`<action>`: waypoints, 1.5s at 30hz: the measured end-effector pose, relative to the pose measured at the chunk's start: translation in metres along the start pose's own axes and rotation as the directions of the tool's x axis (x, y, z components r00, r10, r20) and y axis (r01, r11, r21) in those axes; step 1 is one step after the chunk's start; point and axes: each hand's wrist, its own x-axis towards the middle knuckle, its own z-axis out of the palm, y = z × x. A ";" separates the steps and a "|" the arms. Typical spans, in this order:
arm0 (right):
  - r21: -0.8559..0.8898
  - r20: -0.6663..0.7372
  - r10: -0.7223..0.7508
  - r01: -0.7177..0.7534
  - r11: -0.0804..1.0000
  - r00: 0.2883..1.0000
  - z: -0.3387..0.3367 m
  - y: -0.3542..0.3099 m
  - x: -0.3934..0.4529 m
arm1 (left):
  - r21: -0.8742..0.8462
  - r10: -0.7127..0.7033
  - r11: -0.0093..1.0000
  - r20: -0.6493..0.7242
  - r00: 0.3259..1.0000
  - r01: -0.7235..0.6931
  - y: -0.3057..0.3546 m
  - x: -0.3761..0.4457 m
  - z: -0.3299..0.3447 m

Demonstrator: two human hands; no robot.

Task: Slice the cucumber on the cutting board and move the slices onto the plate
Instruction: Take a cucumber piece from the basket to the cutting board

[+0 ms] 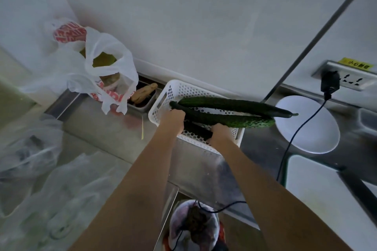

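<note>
Three long dark green cucumbers lie in a white perforated basket [163,98] on the steel counter. Two of them [234,105] [234,120] stick out over the basket's right rim. My left hand [173,120] and my right hand [221,132] are both closed on the third cucumber [196,129], which spans between them near the basket's front edge. The white plate [306,124] sits to the right of the basket. The white cutting board [316,199] lies at the near right, with a dark knife [359,189] resting on it.
A black cable [293,138] runs from a charger in the wall socket [330,81] across the plate's edge and down the counter front. Plastic bags [98,67] with groceries stand left of the basket, beside a small steel tray [142,96]. More bags lie lower left.
</note>
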 end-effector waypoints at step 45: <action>0.531 -0.150 0.025 0.059 0.845 0.988 -0.071 0.374 -0.173 | -0.138 0.293 0.940 -0.142 0.945 -0.312 0.346 -0.147 0.119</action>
